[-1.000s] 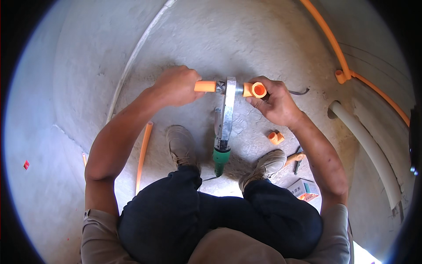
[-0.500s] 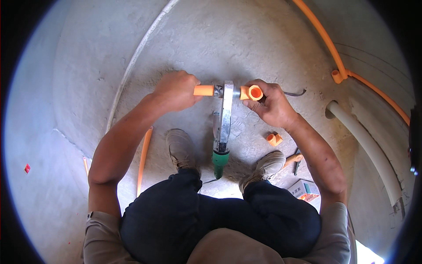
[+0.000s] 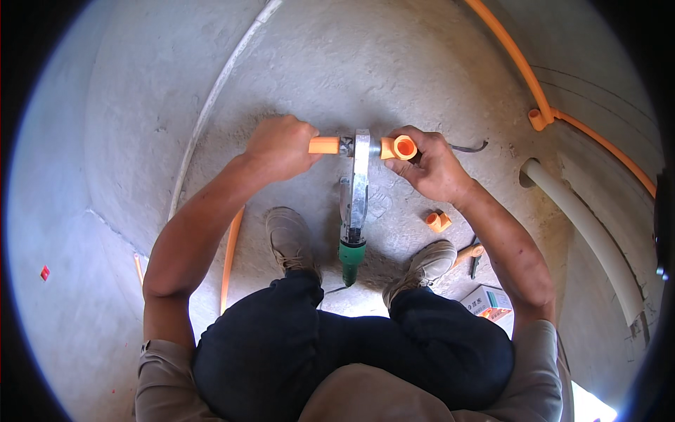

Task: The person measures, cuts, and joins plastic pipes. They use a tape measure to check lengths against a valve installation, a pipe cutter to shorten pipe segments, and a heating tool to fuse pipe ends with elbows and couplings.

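Observation:
Between my feet is a pipe welding iron (image 3: 360,186) with a flat metal plate and a green handle (image 3: 351,260) toward me. My left hand (image 3: 280,146) is closed round an orange plastic pipe (image 3: 324,145), whose end meets the die on the plate's left side. From the other side, my right hand (image 3: 437,169) grips an orange elbow fitting (image 3: 399,148) between thumb and fingers. Its far mouth sits against the right die, and its round opening faces up. How deep either piece sits on its die I cannot tell.
A loose orange fitting (image 3: 438,222) lies by my right shoe (image 3: 430,267). Near it are a wooden-handled tool (image 3: 467,254) and a small box (image 3: 486,302). Orange pipe (image 3: 517,56) and a thick pale pipe (image 3: 583,228) run at the right; another orange pipe (image 3: 230,260) lies left.
Almost nothing differs. The iron's plate and both orange pieces have shifted slightly left in view, with both hands keeping their hold.

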A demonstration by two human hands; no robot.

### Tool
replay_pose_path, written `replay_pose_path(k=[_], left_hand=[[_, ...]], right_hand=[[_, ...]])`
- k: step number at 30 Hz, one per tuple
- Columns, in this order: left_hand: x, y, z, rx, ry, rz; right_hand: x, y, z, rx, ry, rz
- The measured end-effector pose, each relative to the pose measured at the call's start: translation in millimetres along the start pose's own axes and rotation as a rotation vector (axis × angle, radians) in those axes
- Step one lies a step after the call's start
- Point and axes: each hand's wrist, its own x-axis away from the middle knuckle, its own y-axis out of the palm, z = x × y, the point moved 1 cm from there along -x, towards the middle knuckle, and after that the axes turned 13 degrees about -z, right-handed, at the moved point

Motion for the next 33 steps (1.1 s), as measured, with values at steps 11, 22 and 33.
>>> replay_pose_path(k=[11,22,33], left_hand=[[-0.1,-3.5,5.4,-0.005,-0.036,-0.01],[0.7,-0.9,4.9,-0.046,0.008,0.05],[0.2,6.8,3.0,-0.078,0.026,0.143]], right_hand=[[-1.2,0.4,1.5,-0.053,0.041,-0.026],[0.1,-2.0,-5.5,-0.076,0.072,-0.032],[-0.7,1.2,0.9,-0.148,0.092,-0.046]])
